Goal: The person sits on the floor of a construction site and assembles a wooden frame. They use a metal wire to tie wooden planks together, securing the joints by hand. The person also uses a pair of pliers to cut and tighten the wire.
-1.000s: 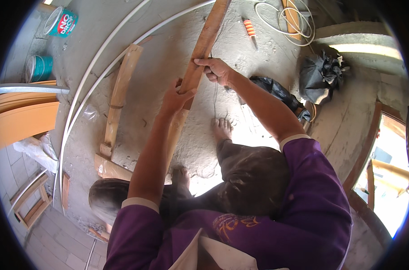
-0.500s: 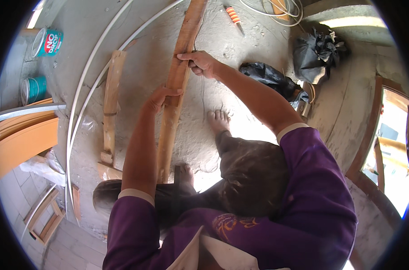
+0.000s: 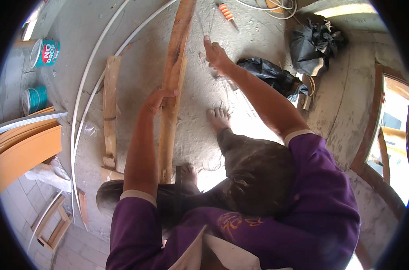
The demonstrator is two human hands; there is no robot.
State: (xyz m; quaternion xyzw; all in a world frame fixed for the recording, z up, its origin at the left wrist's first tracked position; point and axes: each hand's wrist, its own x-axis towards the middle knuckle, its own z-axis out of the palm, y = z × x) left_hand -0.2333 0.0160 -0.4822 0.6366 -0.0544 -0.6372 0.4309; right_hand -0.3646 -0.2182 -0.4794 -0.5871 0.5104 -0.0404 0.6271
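Note:
A long reddish-brown wooden plank [image 3: 178, 49] runs from the top edge down to a paler wooden board [image 3: 169, 139], overlapping it. At the overlap my left hand [image 3: 157, 99] grips the plank, thumb across its face and the other fingers hidden behind its left edge. My right hand [image 3: 216, 56] is apart from the wood, just to its right, with the fingers closed. From between its thumb and fingers a thin grey wire [image 3: 201, 21] rises in two strands; whether it is wire or cord is hard to tell. My bare feet are on the concrete floor.
Beyond my right hand lies an orange-handled tool [image 3: 227, 12] with a thin blade. Black plastic bags [image 3: 314, 49] stand at the right. White tubing [image 3: 85, 72] curves along the left, past another wood piece [image 3: 110, 90], teal cans [image 3: 44, 53] and orange panels [image 3: 29, 148].
My right hand has let go of the plank and moved a little right and up, taking hold of the thin wire. My left hand stays on the plank.

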